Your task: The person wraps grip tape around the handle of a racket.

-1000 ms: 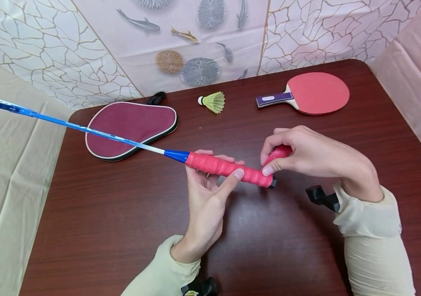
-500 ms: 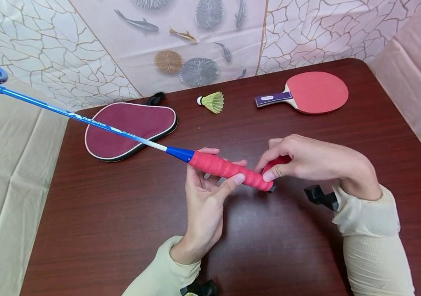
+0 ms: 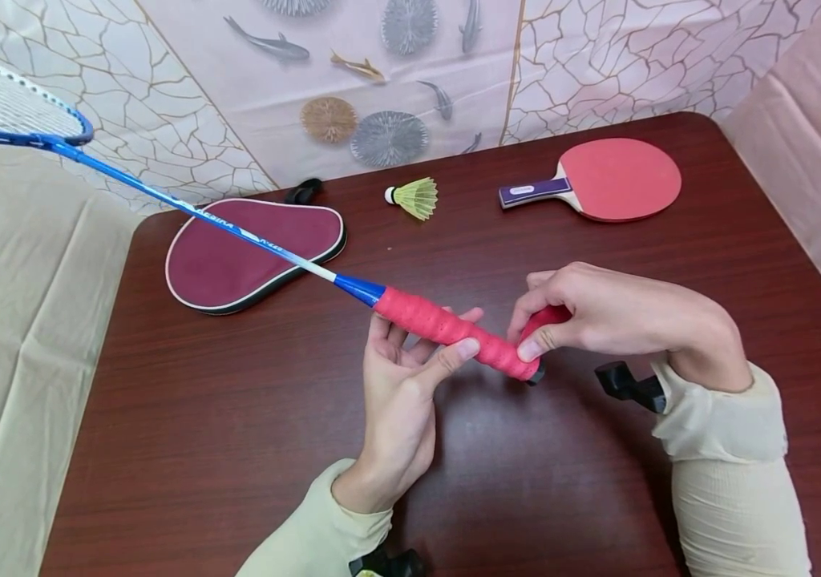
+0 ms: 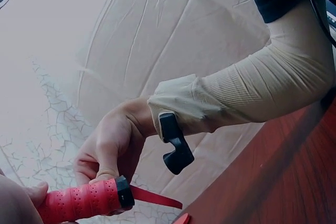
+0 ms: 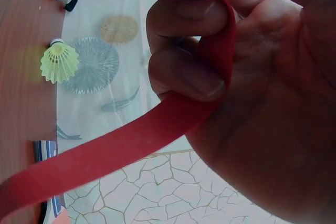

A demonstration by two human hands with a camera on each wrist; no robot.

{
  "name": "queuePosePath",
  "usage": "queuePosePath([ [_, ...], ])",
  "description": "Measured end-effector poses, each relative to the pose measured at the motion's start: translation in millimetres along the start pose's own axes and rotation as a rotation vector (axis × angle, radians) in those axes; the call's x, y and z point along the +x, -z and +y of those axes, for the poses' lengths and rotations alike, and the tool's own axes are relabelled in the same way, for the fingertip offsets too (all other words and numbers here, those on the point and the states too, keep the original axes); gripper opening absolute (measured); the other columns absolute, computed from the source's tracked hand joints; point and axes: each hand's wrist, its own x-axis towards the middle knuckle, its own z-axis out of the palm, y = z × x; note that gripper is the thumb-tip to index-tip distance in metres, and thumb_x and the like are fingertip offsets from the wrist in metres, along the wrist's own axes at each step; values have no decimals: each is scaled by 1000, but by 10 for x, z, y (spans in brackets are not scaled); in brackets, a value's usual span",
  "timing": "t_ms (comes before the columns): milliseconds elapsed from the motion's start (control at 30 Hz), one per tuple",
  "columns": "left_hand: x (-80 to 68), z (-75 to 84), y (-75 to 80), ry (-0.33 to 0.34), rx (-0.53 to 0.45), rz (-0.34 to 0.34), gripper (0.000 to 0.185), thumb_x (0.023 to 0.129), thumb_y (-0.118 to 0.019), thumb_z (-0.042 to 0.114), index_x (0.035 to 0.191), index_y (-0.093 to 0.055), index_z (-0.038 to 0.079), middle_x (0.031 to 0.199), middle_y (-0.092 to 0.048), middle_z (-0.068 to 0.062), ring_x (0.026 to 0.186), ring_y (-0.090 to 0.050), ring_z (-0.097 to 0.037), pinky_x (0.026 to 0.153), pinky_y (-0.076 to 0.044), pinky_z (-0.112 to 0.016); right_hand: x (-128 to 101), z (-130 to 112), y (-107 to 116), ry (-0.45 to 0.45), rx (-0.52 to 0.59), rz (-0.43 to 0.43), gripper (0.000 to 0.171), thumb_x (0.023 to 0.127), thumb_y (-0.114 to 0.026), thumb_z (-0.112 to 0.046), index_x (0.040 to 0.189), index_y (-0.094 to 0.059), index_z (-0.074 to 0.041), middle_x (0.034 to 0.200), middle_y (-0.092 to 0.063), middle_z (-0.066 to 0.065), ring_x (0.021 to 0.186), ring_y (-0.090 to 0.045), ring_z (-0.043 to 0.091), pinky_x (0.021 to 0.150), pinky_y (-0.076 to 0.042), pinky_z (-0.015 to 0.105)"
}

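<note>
A blue badminton racket (image 3: 237,232) slants across the head view, its strung head cut off at the upper left. Red perforated grip tape (image 3: 439,319) covers its handle in spiral ridges, down to the black butt cap (image 4: 124,192). My left hand (image 3: 399,409) holds the handle from below, thumb along its side. At the butt end, my right hand (image 3: 612,312) pinches the tape between thumb and fingers. In the right wrist view a loose strip of the red tape (image 5: 121,142) passes under the curled fingers and trails away.
On the brown table (image 3: 237,449), a maroon paddle case (image 3: 237,276) lies beneath the racket shaft. A yellow shuttlecock (image 3: 414,198) and a red table tennis paddle (image 3: 620,180) lie along the back edge. Patterned cloth (image 3: 598,64) hangs behind.
The racket has swung in my left hand: its strung head has come into view at the upper left and the butt has dipped slightly. My right hand has lowered a little with it.
</note>
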Motion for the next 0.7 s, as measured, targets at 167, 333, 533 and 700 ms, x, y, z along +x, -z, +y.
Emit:
queuePosePath([
  [167, -6, 0, -9, 2, 21, -10, 59, 80, -72, -13, 127, -41, 2, 119, -54, -29, 106, -62, -48, 90, -51, -52, -12, -7, 7, -16, -7, 11, 8, 86, -73, -43, 91, -69, -38, 74, -61, -18, 72, -53, 6, 101, -37, 25],
  [333, -6, 3, -17, -37, 23, -46, 60, 81, -70, -14, 128, -40, 5, 121, -56, -29, 108, -61, -47, 90, -50, -54, -21, -14, 13, -70, 19, 9, 14, 84, -75, -44, 94, -69, -37, 79, -62, -14, 77, -56, 6, 100, -40, 29],
  [533, 5, -7, -20, -84, -2, -49, 64, 80, -67, -18, 132, -37, 6, 122, -51, -25, 110, -58, -50, 92, -50, -52, -31, 3, 9, -55, -15, 26, 10, 87, -73, -44, 95, -70, -39, 73, -53, -9, 73, -45, 9, 61, -42, 24],
  [700, -7, -26, -16, -65, 40, -11, 63, 81, -69, -16, 134, -41, 6, 124, -51, -20, 110, -59, -48, 89, -53, -49, -28, 7, -6, -28, -58, 66, 7, 87, -75, -37, 91, -69, -37, 69, -54, -15, 74, -45, 8, 65, -42, 23],
])
